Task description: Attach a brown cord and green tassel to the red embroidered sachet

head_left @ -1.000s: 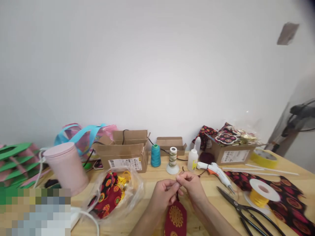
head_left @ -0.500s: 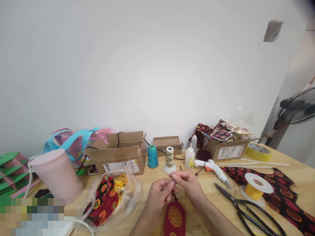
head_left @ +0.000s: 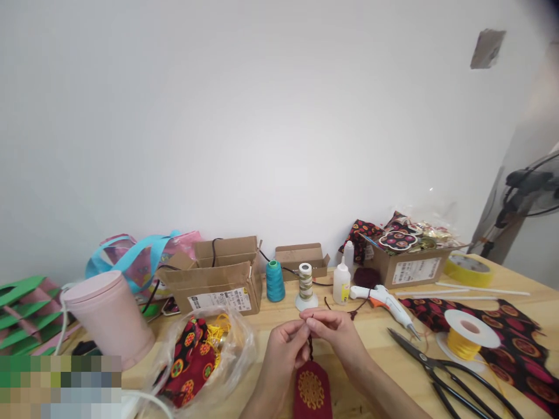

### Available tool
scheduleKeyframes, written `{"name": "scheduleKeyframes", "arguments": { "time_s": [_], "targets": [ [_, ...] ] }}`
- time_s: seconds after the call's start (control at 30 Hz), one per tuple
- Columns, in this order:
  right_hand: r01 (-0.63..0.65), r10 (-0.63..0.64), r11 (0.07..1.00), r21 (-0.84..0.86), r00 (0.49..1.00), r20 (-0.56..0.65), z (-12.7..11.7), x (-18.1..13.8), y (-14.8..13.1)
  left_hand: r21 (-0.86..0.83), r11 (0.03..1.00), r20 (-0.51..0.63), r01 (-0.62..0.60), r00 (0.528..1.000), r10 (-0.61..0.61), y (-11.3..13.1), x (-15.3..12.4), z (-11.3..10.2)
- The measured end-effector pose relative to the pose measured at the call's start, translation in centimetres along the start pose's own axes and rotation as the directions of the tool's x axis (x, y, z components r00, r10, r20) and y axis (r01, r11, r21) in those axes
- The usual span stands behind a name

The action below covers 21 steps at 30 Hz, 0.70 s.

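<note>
Both hands meet at the front middle of the table, fingertips pinched together on a dark cord. My left hand grips the cord from the left, and my right hand pinches it close by at the top. Below them the cord runs down to a dark red fabric pouch with a round gold embroidered pattern. The pouch's lower end is cut off by the frame edge. Just what the fingertips do with the cord's end is hidden between them.
Black scissors lie right of my right hand, near a yellow cord spool and patterned cloth. Behind stand a glue gun, a glue bottle and thread cones. A plastic bag and cardboard box are leftward.
The view has shifted slightly, so the table things sit a little further right and lower. Both hands stay pinched on the cord; more of it shows above the pouch.
</note>
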State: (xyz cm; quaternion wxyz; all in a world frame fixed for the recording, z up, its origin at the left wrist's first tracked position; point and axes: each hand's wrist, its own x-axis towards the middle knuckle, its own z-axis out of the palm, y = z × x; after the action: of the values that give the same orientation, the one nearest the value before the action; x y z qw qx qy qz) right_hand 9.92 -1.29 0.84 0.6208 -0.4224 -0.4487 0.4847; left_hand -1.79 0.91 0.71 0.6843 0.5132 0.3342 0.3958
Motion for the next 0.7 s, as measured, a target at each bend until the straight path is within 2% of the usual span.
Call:
{"name": "scheduleKeyframes", "arguments": {
  "time_s": [0.13,0.2,0.33,0.4,0.7],
  "targets": [
    [0.136,-0.144,0.988,-0.075,0.983,-0.114,-0.13,0.17,-0.44,-0.013,1.000,-0.095,-0.009,0.995,0.008,0.34,-0.12,0.01],
    [0.140,-0.145,0.988,-0.064,0.985,-0.096,-0.20,0.29,-0.34,-0.015,0.999,-0.138,-0.041,0.990,0.038,0.49,-0.24,-0.10],
    [0.044,-0.047,0.996,0.078,0.998,0.039,0.02,0.33,0.12,0.022,0.994,-0.079,-0.104,0.991,0.105,0.71,-0.48,-0.20],
    [-0.010,0.000,0.991,0.132,0.997,0.071,0.12,0.28,0.12,0.015,0.995,-0.035,-0.097,0.995,0.097,0.77,-0.52,-0.17],
    [-0.216,0.196,0.969,0.123,0.967,0.163,-0.61,0.05,-0.26,-0.056,0.998,0.080,-0.006,0.997,0.011,0.46,-0.18,-0.62]
  ]
}}
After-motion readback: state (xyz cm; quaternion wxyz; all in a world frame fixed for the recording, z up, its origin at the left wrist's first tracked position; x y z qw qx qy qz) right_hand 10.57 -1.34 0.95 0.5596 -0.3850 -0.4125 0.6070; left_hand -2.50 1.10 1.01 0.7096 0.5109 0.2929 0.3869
